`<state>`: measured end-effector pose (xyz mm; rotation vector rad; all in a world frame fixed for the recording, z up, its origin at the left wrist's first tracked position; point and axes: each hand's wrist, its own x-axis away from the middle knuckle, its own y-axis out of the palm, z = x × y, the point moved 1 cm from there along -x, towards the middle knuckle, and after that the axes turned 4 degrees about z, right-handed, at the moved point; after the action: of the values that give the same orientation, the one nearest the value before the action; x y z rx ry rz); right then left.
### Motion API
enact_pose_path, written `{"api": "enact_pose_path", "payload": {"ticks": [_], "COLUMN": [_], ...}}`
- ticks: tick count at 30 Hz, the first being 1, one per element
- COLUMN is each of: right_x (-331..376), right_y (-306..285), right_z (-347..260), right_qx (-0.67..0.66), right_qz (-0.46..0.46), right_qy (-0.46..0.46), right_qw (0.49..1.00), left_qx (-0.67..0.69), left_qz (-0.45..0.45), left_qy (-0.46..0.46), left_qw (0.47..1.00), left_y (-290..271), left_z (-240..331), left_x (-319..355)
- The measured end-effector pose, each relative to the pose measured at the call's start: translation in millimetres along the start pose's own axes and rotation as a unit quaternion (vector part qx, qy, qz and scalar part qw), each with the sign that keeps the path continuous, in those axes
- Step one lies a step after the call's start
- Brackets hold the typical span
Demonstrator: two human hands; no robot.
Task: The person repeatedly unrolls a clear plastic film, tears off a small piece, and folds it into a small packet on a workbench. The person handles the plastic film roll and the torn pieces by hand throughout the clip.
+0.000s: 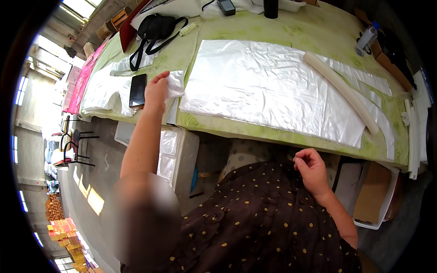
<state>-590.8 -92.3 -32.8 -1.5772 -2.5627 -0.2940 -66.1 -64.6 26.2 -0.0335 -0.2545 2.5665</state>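
My left hand (156, 92) reaches over the table's left part. Its fingers are bent together at the edge of a small folded piece of white plastic film (175, 84). Close against its left side lies a black smartphone (138, 90); part of the grip is hidden. My right hand (312, 172) is held above my lap near the table's front edge, fingers curled in and thumb against them, with nothing visible inside. In front of me a stack of flat, shiny white plastic bags (255, 86) covers much of the table. A long pale tube (341, 91) lies across its right side.
The table's green patterned cloth (214, 122) shows around the stack. Farther back are a black bag (157, 28), a handheld device (226, 7) and a black cup (271, 9). A plastic bottle (367, 38) stands at right. Below are a white crate (389, 195) and a chair (75, 141).
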Motion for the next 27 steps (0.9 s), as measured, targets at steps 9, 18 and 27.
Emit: {"api": "enact_pose_path", "payload": {"ticks": [9, 18, 27], "right_x": [2.3, -10.1, -71.1], "right_y": [5.2, -42.7, -175.6], "right_z": [0.1, -45.0, -83.6], "right_qx": [0.013, 0.299, 0.666], "right_qz": [-0.008, 0.153, 0.268], "right_qy": [0.013, -0.278, -0.223], "right_qw": [1.0, 0.9, 0.66], "left_qx": [-0.356, -0.414, -0.439], "left_qz": [0.045, 0.034, -0.01], "left_qy": [0.17, 0.164, 0.369], "left_qw": [0.918, 0.895, 0.819], "left_y": [-2.9, 18.3, 57.0], "left_z": [-27.3, -27.6, -7.1], "left_x": [-62.8, -33.1, 5.9]}}
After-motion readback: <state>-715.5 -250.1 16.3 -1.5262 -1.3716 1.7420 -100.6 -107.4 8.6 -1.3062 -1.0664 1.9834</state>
